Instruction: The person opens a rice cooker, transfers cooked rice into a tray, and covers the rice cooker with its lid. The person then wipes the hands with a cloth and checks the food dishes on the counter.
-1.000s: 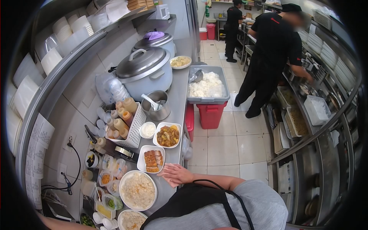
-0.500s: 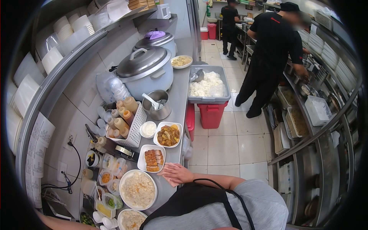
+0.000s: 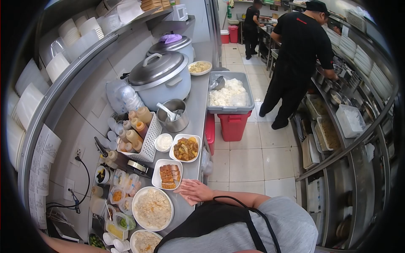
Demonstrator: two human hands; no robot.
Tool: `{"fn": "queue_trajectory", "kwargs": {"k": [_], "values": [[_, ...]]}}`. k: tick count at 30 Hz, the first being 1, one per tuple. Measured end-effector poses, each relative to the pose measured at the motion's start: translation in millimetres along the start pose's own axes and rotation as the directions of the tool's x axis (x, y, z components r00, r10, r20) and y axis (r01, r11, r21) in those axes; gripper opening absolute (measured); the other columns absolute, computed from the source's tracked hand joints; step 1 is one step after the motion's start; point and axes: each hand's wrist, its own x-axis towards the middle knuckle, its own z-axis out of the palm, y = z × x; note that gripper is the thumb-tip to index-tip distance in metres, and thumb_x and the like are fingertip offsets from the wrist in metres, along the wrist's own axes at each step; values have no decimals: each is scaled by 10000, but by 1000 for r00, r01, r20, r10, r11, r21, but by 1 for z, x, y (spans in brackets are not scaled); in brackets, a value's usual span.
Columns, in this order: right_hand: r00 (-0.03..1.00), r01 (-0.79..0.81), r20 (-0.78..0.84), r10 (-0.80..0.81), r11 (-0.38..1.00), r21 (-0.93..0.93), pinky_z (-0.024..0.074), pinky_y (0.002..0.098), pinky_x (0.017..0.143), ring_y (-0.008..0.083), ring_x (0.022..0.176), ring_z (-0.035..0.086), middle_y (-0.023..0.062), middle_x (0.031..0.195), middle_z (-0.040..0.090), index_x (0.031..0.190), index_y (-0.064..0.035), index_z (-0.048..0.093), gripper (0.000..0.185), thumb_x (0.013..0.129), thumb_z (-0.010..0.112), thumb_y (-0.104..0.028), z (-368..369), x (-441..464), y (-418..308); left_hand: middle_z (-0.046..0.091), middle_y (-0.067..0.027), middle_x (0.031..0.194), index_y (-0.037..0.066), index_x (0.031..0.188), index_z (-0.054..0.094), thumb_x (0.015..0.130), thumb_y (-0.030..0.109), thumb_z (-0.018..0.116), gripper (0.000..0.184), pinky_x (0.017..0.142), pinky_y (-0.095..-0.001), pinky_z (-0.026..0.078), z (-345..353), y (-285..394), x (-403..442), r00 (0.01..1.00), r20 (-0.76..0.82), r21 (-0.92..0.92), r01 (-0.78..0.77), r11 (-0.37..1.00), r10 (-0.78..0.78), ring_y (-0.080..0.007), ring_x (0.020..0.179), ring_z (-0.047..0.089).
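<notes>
My right hand (image 3: 197,190) lies flat, fingers stretched, on a folded pink cloth (image 3: 187,197) at the counter's edge. Just beyond the fingers stands a square white dish (image 3: 155,180) of sliced crispy roast pork (image 3: 169,175). Nearby are a bowl of chunky brown stew (image 3: 185,149) and a small bowl of white sauce (image 3: 163,142). Closer to me sit two bowls of rice, a larger one (image 3: 152,208) and a smaller one (image 3: 145,242), both with orange bits on top. Of my left arm only the forearm (image 3: 69,243) shows at the bottom left; that hand is out of view.
Squeeze bottles (image 3: 134,137) stand around a white basket (image 3: 152,147), beside a steel pot (image 3: 174,122) and large cookers (image 3: 162,80). A grey tub of rice (image 3: 252,98) rests on a red bin (image 3: 235,126). One co-worker (image 3: 300,50) works at the right shelves, another (image 3: 252,27) farther back.
The co-worker on the right has turned the head and shifted the reaching hand slightly. The farther co-worker has moved a little. My right hand and the dishes stay in place.
</notes>
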Motion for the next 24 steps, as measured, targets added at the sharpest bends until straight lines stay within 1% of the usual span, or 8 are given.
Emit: {"fn": "queue_trajectory", "kwargs": {"k": [2, 6, 9, 11, 17, 20, 24], "values": [[1000, 8, 7, -8, 1000, -17, 203, 430, 1016, 254, 1272, 292, 61, 1323, 388, 1239, -152, 472, 404, 868, 433, -306, -1, 0, 0, 492, -85, 522, 94, 497, 466, 732, 299, 555, 324, 409, -410, 337, 1, -2, 0, 999, -11, 18, -40, 999, 40, -299, 450, 463], [1000, 3, 7, -3, 1000, -8, 207, 427, 1013, 253, 1270, 297, 61, 1321, 390, 1234, -152, 477, 400, 868, 434, -307, 4, -2, 2, 482, -86, 515, 91, 492, 451, 735, 299, 553, 336, 407, -411, 332, -1, 2, 1, 1000, 13, -13, -10, 1000, 10, -300, 445, 453], [1000, 0, 10, 0, 1000, -9, 209, 425, 1011, 250, 1271, 295, 60, 1321, 390, 1233, -152, 479, 399, 869, 434, -311, 4, -2, 2, 476, -85, 511, 90, 490, 446, 738, 299, 551, 341, 408, -408, 332, 1, 2, 0, 999, -29, -21, -38, 999, 37, -298, 443, 450], [1000, -4, 4, 4, 1000, -10, 207, 425, 1011, 252, 1273, 293, 62, 1322, 389, 1236, -152, 475, 403, 868, 435, -313, 4, -2, 2, 477, -88, 511, 89, 489, 444, 739, 303, 551, 347, 407, -410, 335, 3, -1, 0, 997, -52, 4, -54, 999, 55, -299, 441, 451], [1000, 6, -9, -6, 1000, 3, 209, 429, 1010, 261, 1272, 293, 64, 1326, 383, 1245, -154, 466, 410, 870, 434, -317, 3, -1, 3, 498, -96, 526, 86, 503, 474, 727, 304, 556, 323, 402, -415, 343, 6, -7, -2, 997, -56, 26, -44, 999, 46, -307, 443, 463], [1000, 3, -1, -3, 1000, 6, 211, 432, 1009, 260, 1271, 295, 63, 1326, 383, 1244, -154, 467, 409, 872, 433, -319, 5, -2, 3, 503, -94, 529, 86, 509, 480, 722, 306, 557, 316, 401, -413, 344, 4, -7, -2, 999, -11, 32, -34, 999, 35, -305, 445, 467], [1000, 4, 0, -4, 1000, 5, 211, 434, 1009, 260, 1271, 295, 63, 1326, 382, 1245, -154, 466, 409, 872, 433, -319, 6, -2, 4, 504, -94, 530, 85, 509, 479, 722, 313, 558, 321, 401, -413, 345, 5, -9, -3, 1000, 6, 24, -15, 1000, 15, -305, 446, 469]]}}
